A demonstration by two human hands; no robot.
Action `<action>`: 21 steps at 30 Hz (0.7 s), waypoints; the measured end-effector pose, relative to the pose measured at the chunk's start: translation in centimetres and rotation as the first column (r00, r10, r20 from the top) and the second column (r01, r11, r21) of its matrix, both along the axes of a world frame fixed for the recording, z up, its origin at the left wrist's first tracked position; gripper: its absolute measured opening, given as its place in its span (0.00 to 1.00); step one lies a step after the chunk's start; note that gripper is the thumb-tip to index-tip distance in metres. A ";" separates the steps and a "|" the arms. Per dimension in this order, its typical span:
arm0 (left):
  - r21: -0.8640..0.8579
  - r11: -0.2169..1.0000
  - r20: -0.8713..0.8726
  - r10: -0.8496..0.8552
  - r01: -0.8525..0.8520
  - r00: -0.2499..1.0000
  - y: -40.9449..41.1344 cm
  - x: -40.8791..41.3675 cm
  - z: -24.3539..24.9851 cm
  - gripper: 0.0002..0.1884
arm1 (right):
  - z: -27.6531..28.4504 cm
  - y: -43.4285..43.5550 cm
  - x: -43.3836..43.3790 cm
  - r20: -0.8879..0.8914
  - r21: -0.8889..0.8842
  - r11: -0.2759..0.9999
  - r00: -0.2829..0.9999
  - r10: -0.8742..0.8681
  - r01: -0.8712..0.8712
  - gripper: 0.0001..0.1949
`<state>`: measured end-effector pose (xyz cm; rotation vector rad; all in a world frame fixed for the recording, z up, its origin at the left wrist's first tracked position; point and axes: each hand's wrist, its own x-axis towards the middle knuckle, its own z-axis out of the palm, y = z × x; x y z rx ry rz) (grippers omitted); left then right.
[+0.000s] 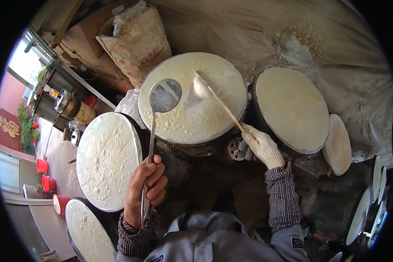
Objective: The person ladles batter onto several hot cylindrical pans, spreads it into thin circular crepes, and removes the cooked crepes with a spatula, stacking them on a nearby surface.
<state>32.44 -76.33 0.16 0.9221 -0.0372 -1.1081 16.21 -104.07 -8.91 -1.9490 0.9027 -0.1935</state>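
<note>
My bare left hand grips the metal handle of a round ladle. Its wet, batter-smeared bowl is over the left part of the middle round griddle. A pale, bubbly sheet of batter covers that griddle. In a white knit glove, my right hand holds a thin wooden stick that slants across the sheet. A white lump of dough or batter lies against the stick near its far end. A greyer, thinner patch shows beside the lump.
Batter-coated round griddles stand at left, lower left and right. Beyond the right one leans a pale round disc. A stained sack sits behind. Several red pots stand on the floor at far left.
</note>
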 end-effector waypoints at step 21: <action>0.068 0.997 0.090 -0.052 0.046 0.995 -1.7 1.2 1.0 0.08 | 1.8 1.5 -1.2 -0.015 0.283 0.959 1.000 -0.019 0.023 0.22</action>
